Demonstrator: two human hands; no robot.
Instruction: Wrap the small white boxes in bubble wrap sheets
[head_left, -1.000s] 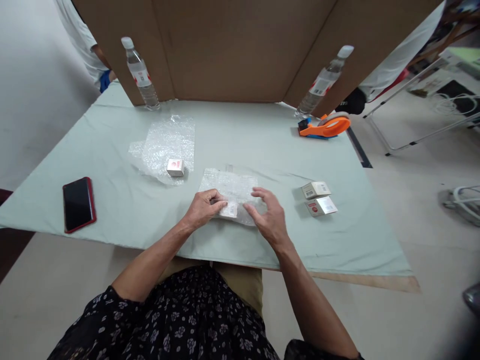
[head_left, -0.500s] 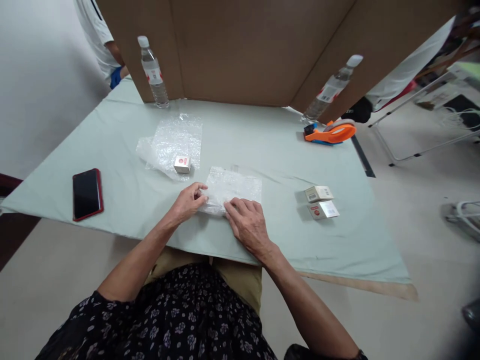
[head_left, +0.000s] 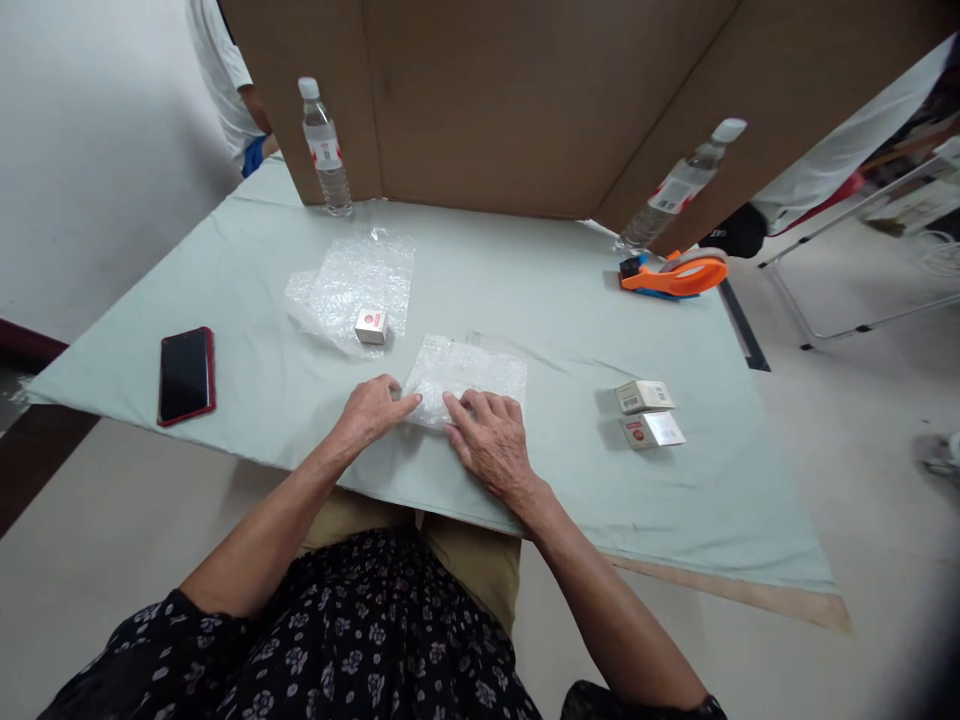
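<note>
A phone (head_left: 186, 376) in a red case lies screen up at the left end of a table (head_left: 570, 480) covered w/ pale green cloth. Past the far left corner, a person's white sleeve (head_left: 225, 80) shows, partly hidden by the brown cardbd. partition (head_left: 487, 100) spanning the far side. A capped water bottle (head_left: 327, 155) stands by its left panel. Nearer, a sheet of bubble wrap (head_left: 345, 275) lies flat, w/ a sm. white box (head_left: 371, 326) on its near right pt.

At center, the left hand (head_left: 373, 410) has thumb & fingers apart, thumb tip at the left edge of a 2nd piece of clear wrap (head_left: 480, 368), which lies on the cloth nr. the table's near edge, btwn. the hands & beyond them. The right hand (head_left: 491, 440) rests palm down, fingers on that piece's near right area; can't tell whether its thumb & fingers pinch any of it.

Right of the hands, well apart, two sm. boxes (head_left: 651, 414) sit one just beyond the other. Farther back are another water bottle (head_left: 679, 190) & an orange tape dispenser (head_left: 679, 275), nr. the table's far right corner.
</note>
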